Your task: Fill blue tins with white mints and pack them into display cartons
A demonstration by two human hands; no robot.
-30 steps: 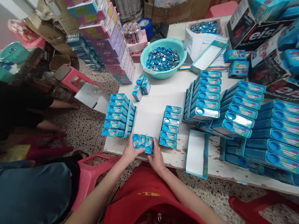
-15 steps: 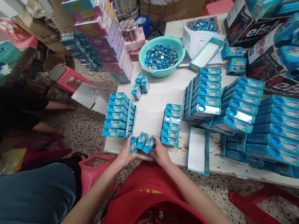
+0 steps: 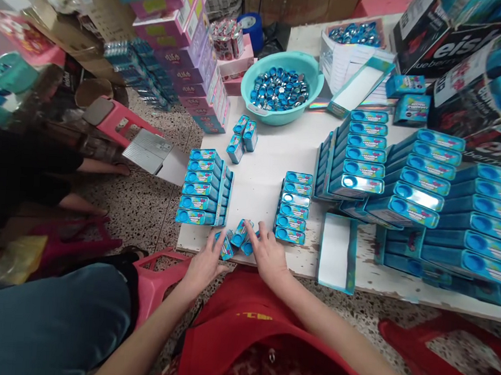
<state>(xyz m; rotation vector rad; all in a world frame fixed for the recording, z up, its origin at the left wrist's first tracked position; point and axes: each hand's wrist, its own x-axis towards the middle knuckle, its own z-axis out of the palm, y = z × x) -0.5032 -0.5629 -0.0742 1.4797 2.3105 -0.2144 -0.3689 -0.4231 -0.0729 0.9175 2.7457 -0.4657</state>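
Three small blue candy boxes stand at the near edge of the white table point(image 3: 255, 179). Beside the left candy box point(image 3: 226, 247) is my left hand point(image 3: 203, 264), open, its fingertips against the box and its thumb apart. My right hand point(image 3: 270, 258) reaches over the right candy box point(image 3: 249, 245) and partly hides it; its fingers are stretched out, one touching the middle candy box point(image 3: 240, 232). To the left stands a packed tray of blue candy boxes point(image 3: 199, 189). A row of similar boxes point(image 3: 292, 208) stands to the right of my right hand.
Farther back are three more small boxes point(image 3: 242, 139) and a teal basin point(image 3: 314, 72) of blue and silver caps. At right are an empty blue tray point(image 3: 337, 255), stacked packed trays point(image 3: 481, 224) and black cartons point(image 3: 446, 46). Pink-purple boxes point(image 3: 190, 65) rise at left. Another person's leg point(image 3: 56, 317) is nearby.
My right hand has moved left from beside the right box to over it, reaching the middle box. The fingers of my left hand have loosened around the left box. The view has shifted slightly.
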